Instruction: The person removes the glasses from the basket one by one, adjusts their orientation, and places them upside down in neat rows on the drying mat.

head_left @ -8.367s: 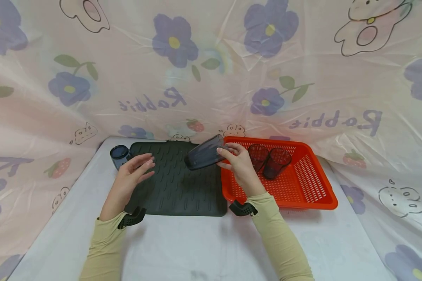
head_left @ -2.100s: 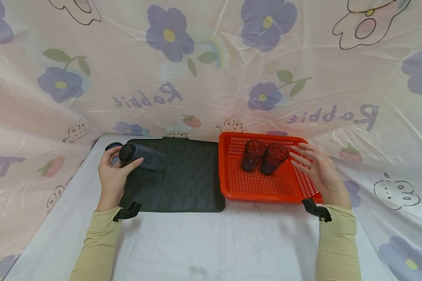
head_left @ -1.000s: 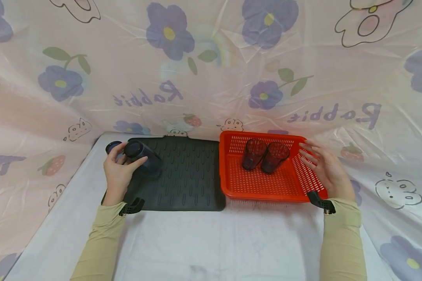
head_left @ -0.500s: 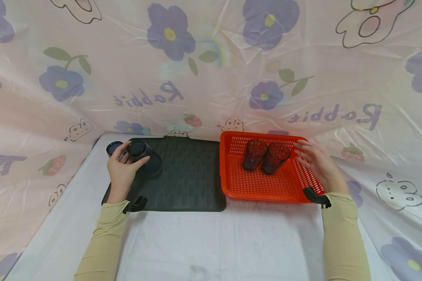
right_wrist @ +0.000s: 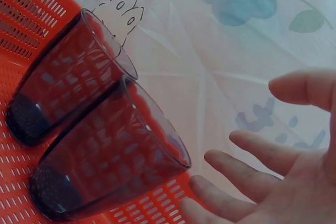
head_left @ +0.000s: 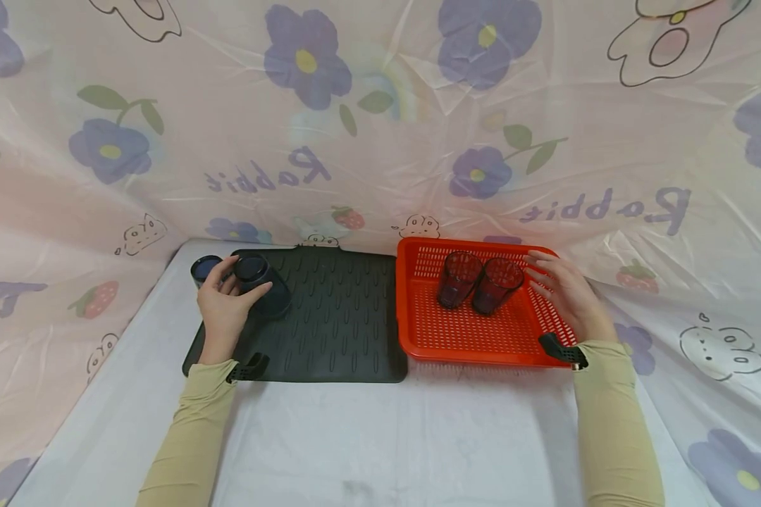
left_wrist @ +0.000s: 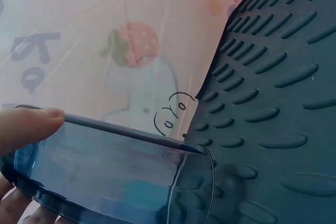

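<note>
My left hand [head_left: 223, 310] pinches the base end of a dark blue-tinted glass [head_left: 273, 292], thumb on the near side and fingers on the far side. The glass is upside down, its wide mouth [left_wrist: 191, 182] turned toward the ridged dark mat [head_left: 336, 324]. Whether the rim touches the mat I cannot tell. Beyond that hand, at the far left, stands another blue glass [head_left: 204, 267], partly hidden by the fingers. Over the right side of the red basket [head_left: 412, 345], my right hand [head_left: 567, 296] is spread, holding nothing. Its fingertips are close to two leaning glasses [right_wrist: 113, 153] in the basket.
The basket stands right of the mat on a white-covered table [head_left: 387, 443]. A patterned plastic sheet [head_left: 380, 169] rises behind both. Each wrist wears a black strap mount [head_left: 561, 350].
Earlier the right hand held the glass over the mat; now the left has it. Lately the glass has tipped from slanted to nearly upright, mouth down. The right hand has shifted slightly left.
</note>
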`<action>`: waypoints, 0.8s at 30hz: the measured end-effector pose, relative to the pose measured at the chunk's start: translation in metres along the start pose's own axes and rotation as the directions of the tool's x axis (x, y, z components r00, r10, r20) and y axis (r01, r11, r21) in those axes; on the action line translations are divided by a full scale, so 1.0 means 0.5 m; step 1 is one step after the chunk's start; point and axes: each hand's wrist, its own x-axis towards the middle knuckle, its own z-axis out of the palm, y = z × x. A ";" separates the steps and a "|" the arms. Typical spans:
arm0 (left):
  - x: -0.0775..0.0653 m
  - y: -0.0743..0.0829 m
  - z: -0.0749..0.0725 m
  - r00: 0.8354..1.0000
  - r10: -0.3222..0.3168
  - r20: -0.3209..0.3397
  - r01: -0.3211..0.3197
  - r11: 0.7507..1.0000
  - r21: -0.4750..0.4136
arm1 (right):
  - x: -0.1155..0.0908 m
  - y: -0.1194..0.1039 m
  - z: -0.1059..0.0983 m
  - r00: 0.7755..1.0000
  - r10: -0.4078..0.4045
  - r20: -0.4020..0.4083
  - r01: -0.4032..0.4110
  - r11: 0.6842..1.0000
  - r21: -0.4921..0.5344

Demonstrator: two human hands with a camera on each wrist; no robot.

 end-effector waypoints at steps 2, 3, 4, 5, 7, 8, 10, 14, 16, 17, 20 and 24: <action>-0.005 0.008 0.000 1.000 0.010 -0.001 -0.010 1.000 0.024 | 0.002 0.002 0.003 1.000 0.004 0.001 -0.004 1.000 -0.001; -0.007 0.009 0.000 1.000 0.012 -0.002 -0.012 0.999 0.030 | 0.003 0.003 0.004 1.000 0.005 0.001 -0.005 1.000 -0.002; -0.008 0.010 0.000 1.000 0.013 -0.003 -0.013 0.999 0.039 | 0.004 0.005 0.004 1.000 0.006 0.000 -0.006 1.000 -0.001; -0.009 0.010 0.000 1.000 0.012 -0.003 -0.012 0.999 0.043 | 0.005 0.005 0.004 1.000 0.007 -0.002 -0.007 1.000 -0.001; -0.010 0.008 0.000 1.000 0.011 -0.001 -0.011 0.999 0.052 | 0.007 0.007 0.005 1.000 0.005 0.000 -0.005 1.000 0.008; -0.010 0.007 0.000 1.000 0.009 0.001 -0.009 0.999 0.054 | 0.007 0.007 0.005 1.000 0.003 -0.001 -0.003 1.000 0.014; -0.009 0.005 0.000 1.000 0.006 0.002 -0.007 0.998 0.058 | 0.009 0.009 0.004 1.000 -0.004 -0.003 0.005 1.000 0.027; -0.007 0.001 -0.001 1.000 0.007 -0.002 -0.007 0.998 0.062 | 0.013 0.011 0.005 1.000 -0.023 -0.001 0.023 0.998 0.055; -0.008 0.000 -0.001 1.000 0.009 -0.005 -0.009 0.998 0.064 | 0.016 0.012 0.006 1.000 -0.028 0.000 0.028 0.998 0.056; -0.007 -0.001 -0.001 1.000 0.010 -0.004 -0.009 0.998 0.062 | 0.018 0.012 0.006 1.000 -0.026 0.000 0.026 0.998 0.051; -0.007 0.000 0.000 1.000 0.006 -0.005 -0.006 0.998 0.063 | 0.023 0.012 0.008 1.000 -0.019 -0.004 0.020 0.999 0.040; -0.007 0.002 0.002 1.000 0.003 -0.003 -0.003 0.998 0.063 | 0.025 0.011 0.010 1.000 -0.009 -0.014 0.010 0.999 0.036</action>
